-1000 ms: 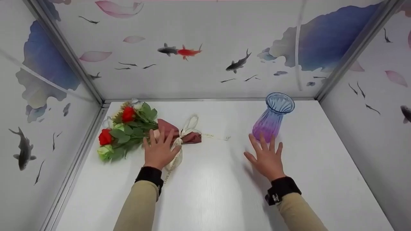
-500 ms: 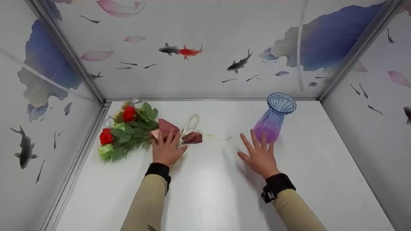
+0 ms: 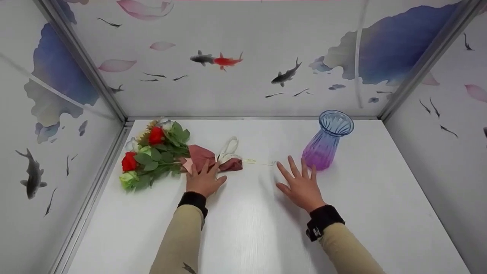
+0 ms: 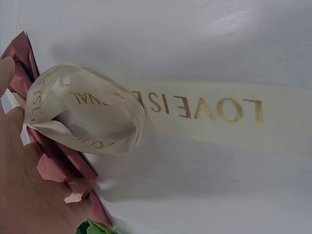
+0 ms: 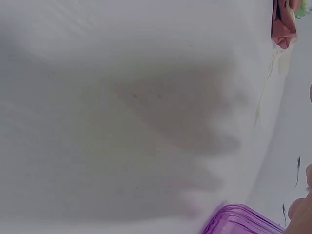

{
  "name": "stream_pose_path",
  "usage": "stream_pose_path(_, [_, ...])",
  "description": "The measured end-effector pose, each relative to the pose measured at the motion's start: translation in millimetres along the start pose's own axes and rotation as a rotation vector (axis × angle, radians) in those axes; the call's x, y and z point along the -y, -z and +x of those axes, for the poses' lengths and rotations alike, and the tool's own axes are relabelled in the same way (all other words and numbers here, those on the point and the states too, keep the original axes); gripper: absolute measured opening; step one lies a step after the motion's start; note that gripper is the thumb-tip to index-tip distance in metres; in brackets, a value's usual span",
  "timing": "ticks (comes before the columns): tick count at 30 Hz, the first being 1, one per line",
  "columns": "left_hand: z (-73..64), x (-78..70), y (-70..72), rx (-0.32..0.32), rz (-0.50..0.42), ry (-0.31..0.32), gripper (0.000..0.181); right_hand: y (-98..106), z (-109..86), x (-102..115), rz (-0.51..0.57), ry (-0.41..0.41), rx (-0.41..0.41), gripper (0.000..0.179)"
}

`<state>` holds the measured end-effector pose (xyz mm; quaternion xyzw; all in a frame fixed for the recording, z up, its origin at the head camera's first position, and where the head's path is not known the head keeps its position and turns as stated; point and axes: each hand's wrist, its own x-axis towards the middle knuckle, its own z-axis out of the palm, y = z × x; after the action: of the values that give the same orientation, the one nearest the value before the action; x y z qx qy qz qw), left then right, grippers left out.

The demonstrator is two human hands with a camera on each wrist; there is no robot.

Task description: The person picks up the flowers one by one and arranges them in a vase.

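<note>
In the head view a bouquet of artificial flowers lies on its side at the left, with red roses (image 3: 156,136), green leaves and a dark-red paper wrapper (image 3: 201,155). A cream ribbon (image 4: 204,112) with gold lettering is tied round the wrapper. My left hand (image 3: 204,182), fingers extended, is at the wrapper's near edge, its fingertips overlapping the paper. At the right stands a ribbed glass vase (image 3: 323,146), blue above and purple below. My right hand (image 3: 303,189) hovers palm down with spread fingers, just left of and in front of the vase's base, holding nothing.
The white table (image 3: 247,236) is enclosed by white panels printed with fish, petals and blue shapes. A back wall (image 3: 243,99) rises right behind the bouquet and vase. One thin ribbon end (image 3: 258,163) stretches from the bouquet toward the right hand.
My left hand has slid right along the wrapper toward the ribbon. My right hand has shifted left, away from the front of the vase. Bouquet and vase stay in place.
</note>
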<state>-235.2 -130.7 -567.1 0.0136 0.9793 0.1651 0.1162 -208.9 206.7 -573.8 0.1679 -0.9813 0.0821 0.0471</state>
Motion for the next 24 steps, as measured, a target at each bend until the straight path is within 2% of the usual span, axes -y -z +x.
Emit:
stream_pose_path(7, [-1.0,-6.8,-5.4,0.035,-0.014,-0.044,0.07,-4,2.6,8,-0.004,0.052,-0.004,0.069])
stream_pose_path(16, [-2.8,-19.9,-11.6,0.085,0.009,-0.119,0.07,-5,3.6,16,0.014,0.075,0.054,0.068])
stream_pose_path(24, [-6.9,-26.1,-10.6,0.146,0.027,-0.22,0.068,-9,3.2,18,0.019,0.104,0.095,0.068])
